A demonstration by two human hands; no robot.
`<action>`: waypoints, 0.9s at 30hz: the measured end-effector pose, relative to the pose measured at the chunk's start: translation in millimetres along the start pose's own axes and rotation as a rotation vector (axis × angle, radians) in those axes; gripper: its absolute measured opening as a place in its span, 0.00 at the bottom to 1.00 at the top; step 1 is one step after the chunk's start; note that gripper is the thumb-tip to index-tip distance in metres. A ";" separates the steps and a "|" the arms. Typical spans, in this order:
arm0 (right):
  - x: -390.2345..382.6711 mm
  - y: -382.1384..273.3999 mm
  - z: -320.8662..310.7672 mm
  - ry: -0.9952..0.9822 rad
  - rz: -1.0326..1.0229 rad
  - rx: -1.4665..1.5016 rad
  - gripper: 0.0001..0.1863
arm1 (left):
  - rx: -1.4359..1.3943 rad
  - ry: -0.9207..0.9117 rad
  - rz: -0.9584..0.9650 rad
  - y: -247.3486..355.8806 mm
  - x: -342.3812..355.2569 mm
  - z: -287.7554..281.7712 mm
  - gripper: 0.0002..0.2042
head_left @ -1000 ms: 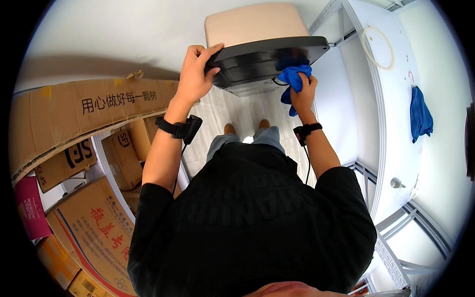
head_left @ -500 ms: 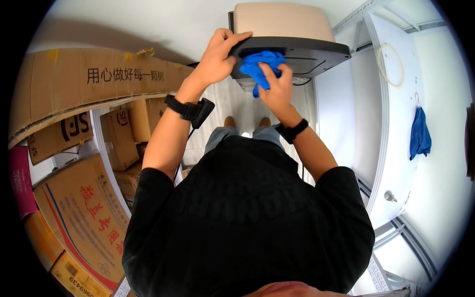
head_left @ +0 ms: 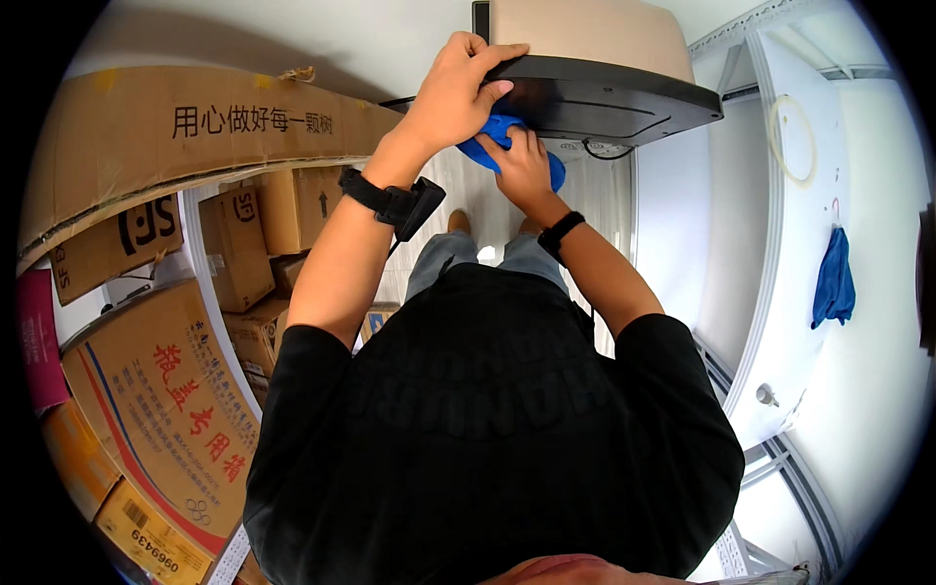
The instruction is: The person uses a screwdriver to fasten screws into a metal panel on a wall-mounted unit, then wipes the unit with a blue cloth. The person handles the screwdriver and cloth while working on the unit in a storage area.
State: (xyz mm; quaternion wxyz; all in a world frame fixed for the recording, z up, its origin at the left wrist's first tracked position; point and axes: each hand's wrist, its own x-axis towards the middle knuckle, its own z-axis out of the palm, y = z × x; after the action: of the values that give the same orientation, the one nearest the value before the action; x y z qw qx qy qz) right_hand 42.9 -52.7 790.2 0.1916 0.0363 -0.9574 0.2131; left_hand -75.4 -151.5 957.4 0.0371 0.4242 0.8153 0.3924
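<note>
A bulky object with a beige body [head_left: 590, 34] and a black panel [head_left: 595, 102] on its near side stands ahead of me. My left hand [head_left: 448, 102] grips the panel's left end, its index finger along the top edge and its thumb on the face. A crumpled blue cloth [head_left: 475, 153] is bunched in my right hand [head_left: 525, 168]. That hand works at the lower left edge of the panel, under my left hand. The fingertips and part of the cloth are hidden.
A long cardboard box [head_left: 244, 122] lies atop a shelf on my left, with several cartons [head_left: 161, 409] below. To the right stands a white panel [head_left: 770, 244]; a second blue cloth [head_left: 834, 280] hangs beyond. A black cable [head_left: 609, 154] loops under the object.
My right hand and the blue cloth have shifted from the black panel's face to its lower left edge. My left thumb now lies on the face. The object sits farther right in view.
</note>
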 end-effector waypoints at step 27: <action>-18.7 19.4 -30.2 0.151 0.139 0.120 0.33 | 0.091 0.055 -0.037 8.7 -6.6 7.5 0.32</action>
State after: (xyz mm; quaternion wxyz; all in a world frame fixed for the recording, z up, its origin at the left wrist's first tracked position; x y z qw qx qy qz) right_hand 67.8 -22.6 800.6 0.2452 -0.0348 -0.9261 0.2847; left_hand -62.5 -148.8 956.3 0.0027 0.3993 0.8407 0.3657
